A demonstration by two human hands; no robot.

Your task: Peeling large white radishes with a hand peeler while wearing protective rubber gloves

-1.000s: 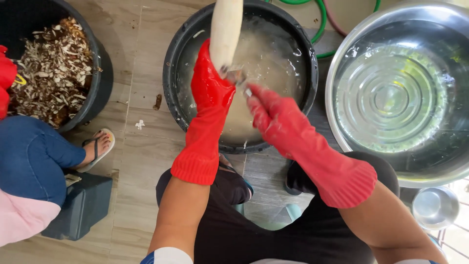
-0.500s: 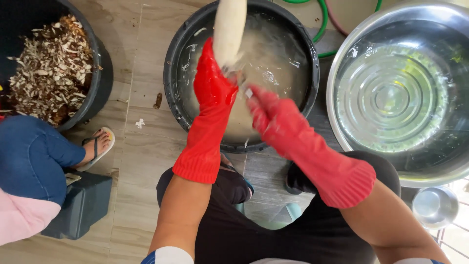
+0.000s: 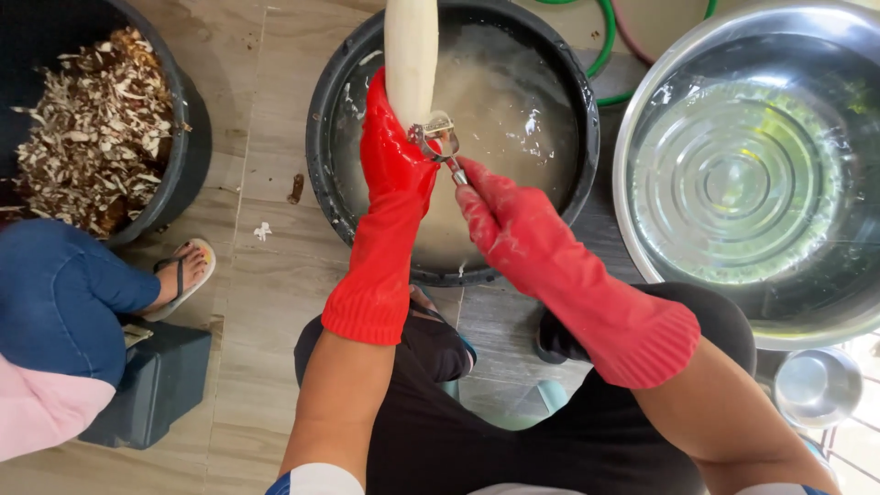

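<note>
Red-gloved left hand point(image 3: 396, 151) grips white root point(image 3: 410, 55) (upright); right hand point(image 3: 500, 215) holds peeler point(image 3: 436, 137) against it.

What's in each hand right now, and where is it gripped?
Left hand grips the white peeled root at its lower end; right hand holds the peeler by its handle.

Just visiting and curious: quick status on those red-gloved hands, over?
Left hand grips long white root over black tub. Right hand holds peeler against root. Nothing in the way; steel basin alongside.
</note>
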